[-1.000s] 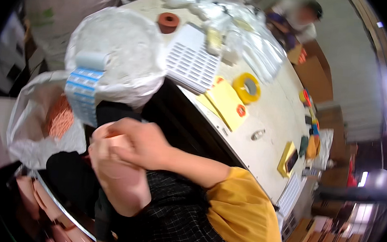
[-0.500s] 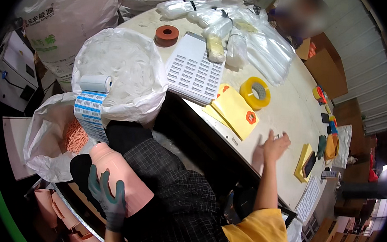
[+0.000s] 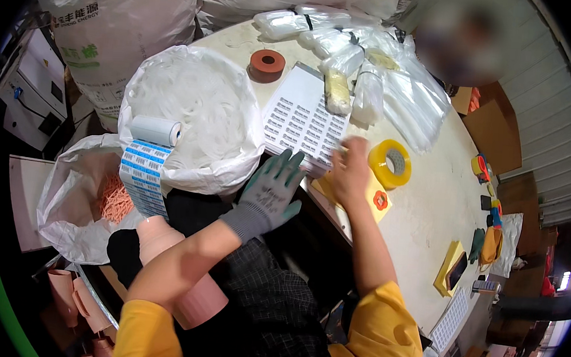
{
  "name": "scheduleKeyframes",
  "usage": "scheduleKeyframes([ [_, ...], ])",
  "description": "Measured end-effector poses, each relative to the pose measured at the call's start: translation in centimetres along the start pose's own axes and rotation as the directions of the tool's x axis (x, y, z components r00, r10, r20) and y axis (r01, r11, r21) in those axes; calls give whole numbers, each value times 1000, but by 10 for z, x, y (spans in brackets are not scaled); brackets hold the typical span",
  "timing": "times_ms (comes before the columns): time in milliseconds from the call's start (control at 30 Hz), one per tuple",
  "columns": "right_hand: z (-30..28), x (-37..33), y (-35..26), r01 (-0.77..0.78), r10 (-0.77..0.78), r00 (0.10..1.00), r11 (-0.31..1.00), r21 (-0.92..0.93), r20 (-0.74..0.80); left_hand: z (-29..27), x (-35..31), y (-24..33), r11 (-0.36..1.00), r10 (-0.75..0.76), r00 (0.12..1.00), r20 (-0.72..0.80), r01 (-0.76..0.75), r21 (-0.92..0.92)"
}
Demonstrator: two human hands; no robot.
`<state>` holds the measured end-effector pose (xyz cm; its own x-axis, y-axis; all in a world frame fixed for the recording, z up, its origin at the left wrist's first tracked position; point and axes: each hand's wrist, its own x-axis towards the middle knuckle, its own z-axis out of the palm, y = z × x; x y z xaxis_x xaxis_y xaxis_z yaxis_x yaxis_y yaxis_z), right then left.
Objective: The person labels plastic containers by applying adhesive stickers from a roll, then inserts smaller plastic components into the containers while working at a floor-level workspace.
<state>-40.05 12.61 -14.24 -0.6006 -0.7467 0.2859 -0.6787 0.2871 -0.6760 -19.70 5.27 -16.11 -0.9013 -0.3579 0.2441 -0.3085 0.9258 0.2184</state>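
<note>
My left hand (image 3: 268, 194), in a grey-green glove, is held out with its fingers extended beside the near edge of a stack of white label sheets (image 3: 300, 122). My bare right hand (image 3: 351, 170) is over the sheets' lower right corner and the yellow cards (image 3: 382, 201). Its fingertips are blurred, so I cannot make out whether they grip anything. A pink bottle-shaped container (image 3: 202, 303) lies across my lap, partly hidden under my left forearm. The clear yellow tape roll (image 3: 401, 169) lies just right of my right hand.
A white sack (image 3: 246, 165) of translucent rings holds a label roll (image 3: 155, 131) on its rim. Beside it is a sack (image 3: 71, 219) with pink strips. Plastic bags (image 3: 412, 108) and a brown tape roll (image 3: 267, 65) lie on the table's far side; a phone (image 3: 456, 271) lies right. Another person is behind.
My left hand has let go of the pink container and risen to the table edge. My right hand has swung left from the bare tabletop to the label sheets. The view has shifted slightly.
</note>
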Motion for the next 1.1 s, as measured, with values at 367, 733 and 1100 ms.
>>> scheduleKeyframes([
  [367,98,80,-17,181,-183,982,860,-478,41,41,19,-9,989,-142,977,156,134,64],
  [733,104,83,-15,169,-194,948,979,-118,-253,20,27,-7,983,-181,964,193,175,47],
  [1100,74,-157,-113,550,-649,734,740,388,198,-106,-239,52,959,-279,887,-367,241,-146],
])
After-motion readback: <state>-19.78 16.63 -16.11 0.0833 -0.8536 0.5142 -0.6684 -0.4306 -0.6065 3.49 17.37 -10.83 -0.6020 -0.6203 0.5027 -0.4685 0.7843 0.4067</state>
